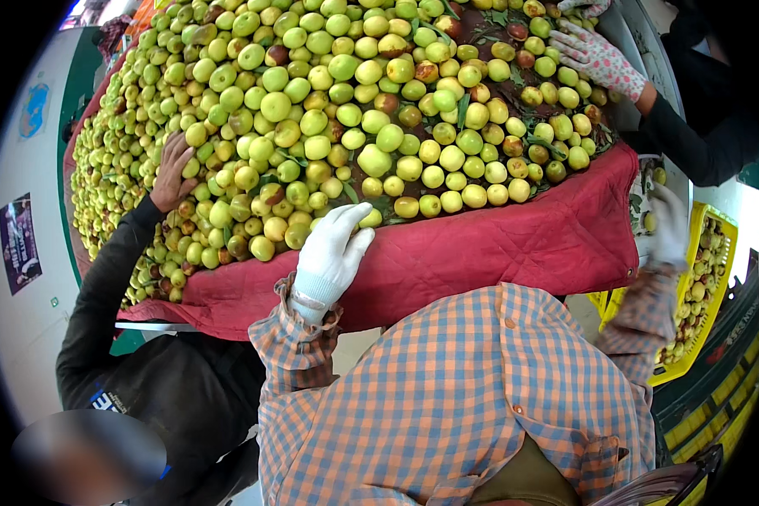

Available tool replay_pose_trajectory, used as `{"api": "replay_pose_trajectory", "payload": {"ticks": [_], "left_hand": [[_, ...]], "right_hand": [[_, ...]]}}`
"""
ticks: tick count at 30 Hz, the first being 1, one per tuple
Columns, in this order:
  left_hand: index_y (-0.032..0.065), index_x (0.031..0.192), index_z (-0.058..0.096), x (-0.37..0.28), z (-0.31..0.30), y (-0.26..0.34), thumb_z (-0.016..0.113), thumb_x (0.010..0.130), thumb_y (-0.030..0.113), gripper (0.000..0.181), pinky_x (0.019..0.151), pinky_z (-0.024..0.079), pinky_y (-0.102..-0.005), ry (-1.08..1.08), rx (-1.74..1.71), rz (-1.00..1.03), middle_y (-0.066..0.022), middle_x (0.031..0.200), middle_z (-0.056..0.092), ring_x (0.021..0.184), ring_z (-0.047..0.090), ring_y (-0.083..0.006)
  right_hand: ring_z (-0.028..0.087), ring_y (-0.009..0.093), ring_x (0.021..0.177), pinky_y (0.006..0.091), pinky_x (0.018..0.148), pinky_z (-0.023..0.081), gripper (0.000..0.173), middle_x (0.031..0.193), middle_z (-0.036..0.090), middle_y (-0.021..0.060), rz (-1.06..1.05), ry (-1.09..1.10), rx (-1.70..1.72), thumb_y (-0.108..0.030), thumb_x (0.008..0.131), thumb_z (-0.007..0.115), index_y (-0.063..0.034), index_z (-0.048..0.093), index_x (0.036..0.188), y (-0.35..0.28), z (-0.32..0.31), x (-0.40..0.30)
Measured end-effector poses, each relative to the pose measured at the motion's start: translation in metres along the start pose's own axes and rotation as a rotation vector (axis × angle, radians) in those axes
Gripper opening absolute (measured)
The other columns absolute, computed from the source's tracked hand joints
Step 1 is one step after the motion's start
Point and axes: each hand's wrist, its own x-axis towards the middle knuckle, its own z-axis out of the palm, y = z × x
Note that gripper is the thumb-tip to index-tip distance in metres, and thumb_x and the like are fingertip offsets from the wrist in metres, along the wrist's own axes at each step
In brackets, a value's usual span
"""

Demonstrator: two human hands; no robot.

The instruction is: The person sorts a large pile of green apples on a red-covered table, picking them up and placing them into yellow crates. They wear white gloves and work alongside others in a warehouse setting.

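Observation:
A broad heap of yellow-green jujubes (316,147), some with brown-red patches, lies on a red quilted cloth (481,243). My left hand (334,256), in a white knitted glove, is at the near edge of the heap. Its thumb and fingers are apart, with one jujube (371,218) just by the fingertips. Off to the right, my right hand (668,224), gloved in white too, is blurred by motion. It is over a pale surface at the table's right end, where leaves and a few jujubes (650,221) show. Whether it holds anything is unclear.
At left a co-worker's bare hand (173,174) rests on the jujubes. Across the right corner reaches another person's flower-patterned glove (598,60). A yellow plastic crate (724,253) of jujubes stands below on the right, beside dark green crates (702,405). Loose leaves (463,111) lie among the fruit.

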Motion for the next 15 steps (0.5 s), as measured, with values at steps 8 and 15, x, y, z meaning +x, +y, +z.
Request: {"api": "replay_pose_trajectory", "payload": {"ticks": [8,15], "left_hand": [[0.0017,0.124,0.062,-0.007,-0.001,0.016,0.066,0.089,0.014,0.036,0.097,0.048,-0.038,0.091,0.029,-0.012,-0.0185,0.121,0.063,0.113,0.06,-0.0346],[0.0025,0.124,0.063,-0.004,-0.007,0.012,0.066,0.09,0.015,0.037,0.098,0.048,-0.0379,0.084,0.039,-0.036,-0.0178,0.122,0.063,0.114,0.06,-0.0344]], "right_hand": [[0.06,0.029,0.104,0.0409,0.085,0.05,0.033,0.109,0.063,0.0063,-0.909,-0.648,-0.021,-0.012,0.078,0.072,-0.0144,0.066,0.11,-0.237,0.216,0.017],[0.059,0.03,0.106,0.0403,0.088,0.05,0.033,0.107,0.063,0.0107,-0.957,-1.027,-0.435,-0.028,0.081,0.07,-0.0179,0.066,0.112,-0.274,0.254,0.041]]}}
